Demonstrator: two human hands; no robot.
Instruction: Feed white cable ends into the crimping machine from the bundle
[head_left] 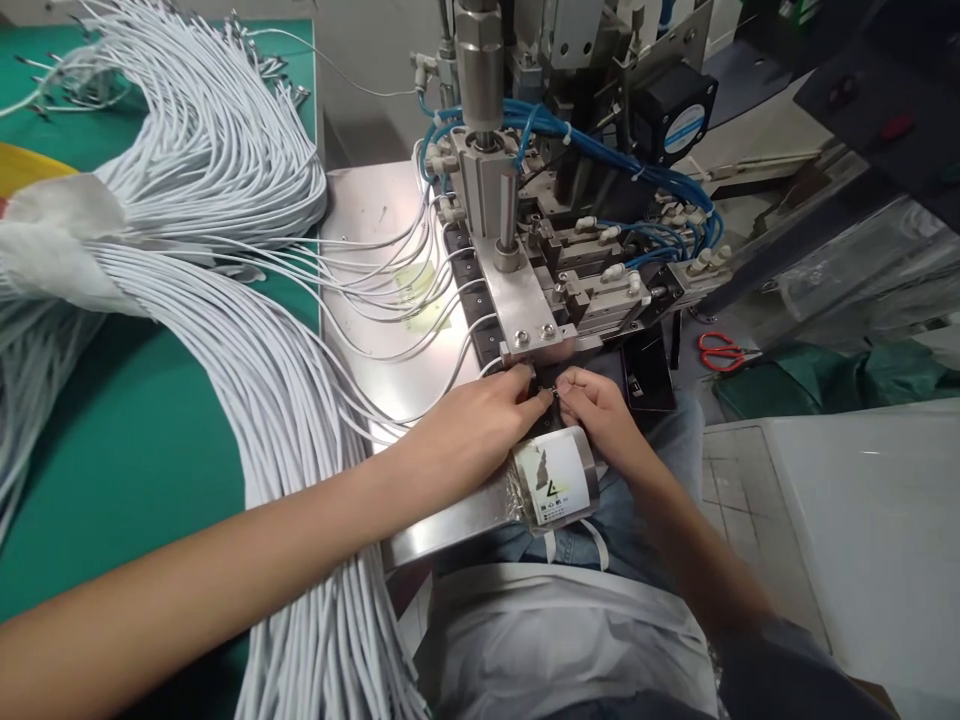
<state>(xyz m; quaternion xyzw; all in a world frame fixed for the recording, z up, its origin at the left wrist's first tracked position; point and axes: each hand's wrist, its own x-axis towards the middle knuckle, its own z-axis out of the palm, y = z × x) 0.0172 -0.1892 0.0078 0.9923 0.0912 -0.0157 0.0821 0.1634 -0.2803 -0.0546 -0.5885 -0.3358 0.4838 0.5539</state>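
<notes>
- The left hand [491, 425] bends its fingers narrowly at the machine's near edge; whether they grip anything, I cannot tell.
- The right hand [600, 410] makes a narrow pinch on a small bright tip [554, 390], between the two hands.
- The white cables [277, 400] lie in a thick bundle left of the hands; single strands cross the metal counter [457, 535] to black blocks [476, 268] beyond the left hand.
- Fingertips could get nipped if the metal press plate [517, 300], just beyond the left hand, comes down while they are there.
- The tip could slip or sit crooked, because so little of it offers a hold.
- The left forearm passes over the bundle and could snag strands, tugging others out of line at the blocks.
- Hidden: the left fingers and the plate cover the spot being worked, so which strand the tip belongs to is unclear.
- Hard to read: the small print on the label plate [562, 490] just nearer than the hands, and the dark bin [660, 385] beyond the right hand.
- Cut off: the bundle's far left side and the machine's top.
</notes>
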